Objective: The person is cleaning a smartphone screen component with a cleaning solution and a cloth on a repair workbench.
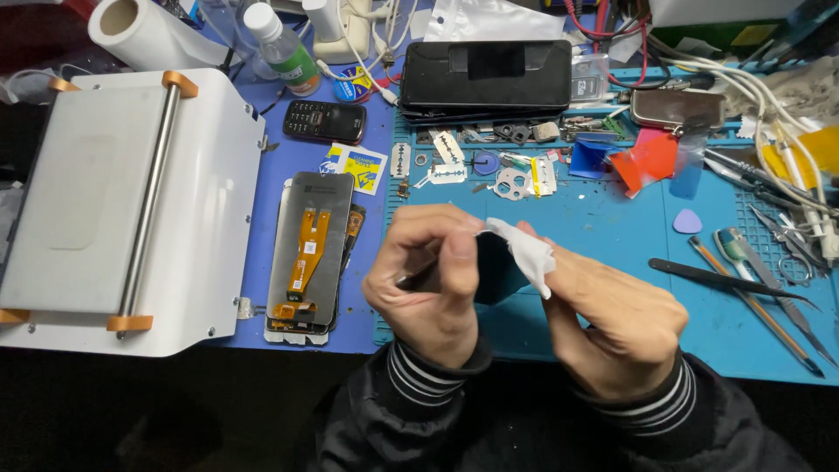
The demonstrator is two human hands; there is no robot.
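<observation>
Both hands are seen raised together above the front edge of a blue work mat on a cluttered desk. The left hand is closed around a dark, flat part, with thumb and fingers pinched on its left end. The right hand is closed on a small white wipe, which is pressed against the upper right edge of the part. The part is largely hidden by the fingers; what shows of it is laid roughly left to right, but which end is the top cannot be told.

Just left of the hands, a phone screen assembly with an orange flex cable is laid face down, its long axis running away from the person. Further left, a white machine with a metal roller bar is stood on the desk. A black smartphone is laid crosswise at the back of the mat, and tweezers and picks are spread at the right.
</observation>
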